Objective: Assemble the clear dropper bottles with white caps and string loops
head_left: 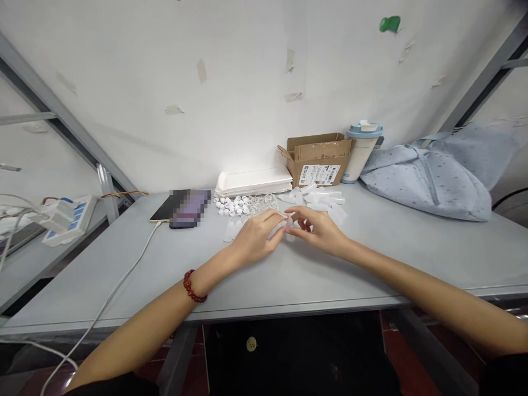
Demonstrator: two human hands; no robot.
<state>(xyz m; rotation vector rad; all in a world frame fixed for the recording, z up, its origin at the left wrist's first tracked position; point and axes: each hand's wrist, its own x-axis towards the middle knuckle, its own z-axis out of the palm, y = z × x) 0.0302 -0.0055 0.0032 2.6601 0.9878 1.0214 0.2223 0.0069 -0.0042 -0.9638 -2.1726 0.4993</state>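
Note:
My left hand and my right hand meet over the middle of the grey table. Their thumbs and forefingers close around a small translucent plastic piece, which the fingertips partly hide. Just beyond my left hand lie a pile of small white caps and a tangle of thin white cords. Several clear plastic tubes and pieces are spread behind my right hand. More translucent pieces rest beside my left fingers.
Against the wall stand a stack of white flat packs, an open cardboard box and a blue-lidded tumbler. A blue cloth bag fills the right back. Phones, a charging cable and a power strip are leftward.

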